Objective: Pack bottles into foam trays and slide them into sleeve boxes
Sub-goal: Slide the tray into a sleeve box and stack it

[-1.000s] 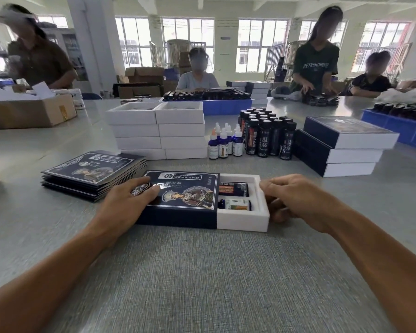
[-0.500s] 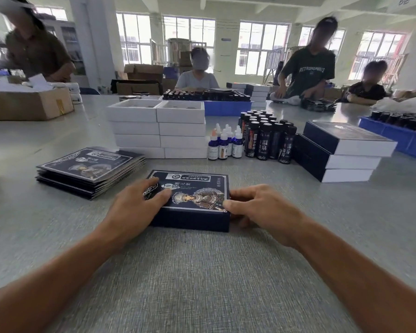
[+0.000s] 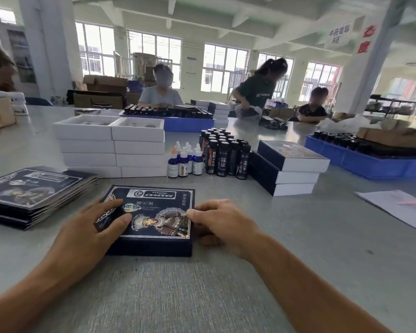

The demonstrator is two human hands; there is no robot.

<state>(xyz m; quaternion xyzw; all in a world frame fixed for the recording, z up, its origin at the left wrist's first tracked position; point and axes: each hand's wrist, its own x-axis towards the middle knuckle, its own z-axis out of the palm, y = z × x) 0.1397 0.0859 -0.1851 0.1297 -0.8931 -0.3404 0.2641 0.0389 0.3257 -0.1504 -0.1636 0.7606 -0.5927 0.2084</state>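
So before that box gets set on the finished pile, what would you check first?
1. Tray fully inside the sleeve box: ok, no white showing.
2. Left hand steadying the top: ok.
3. Right hand gripping the right edge: ok.
4. Finished stack tidy enough to take another: ok.
5. Path to the stack free of the black bottles: ok, probably.
6. Bottles seated inside: cannot tell, hidden.

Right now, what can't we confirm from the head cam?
- White foam tray and its bottles: hidden inside the dark blue printed sleeve box, head view.
- Right hand fingers: curled at the box's right edge, their tips hidden behind it.
- Left hand covers the box's left print.
- Labels on the black-capped dark bottles: mostly too blurred to read.
- Blue plastic crate: cut off by the right edge.
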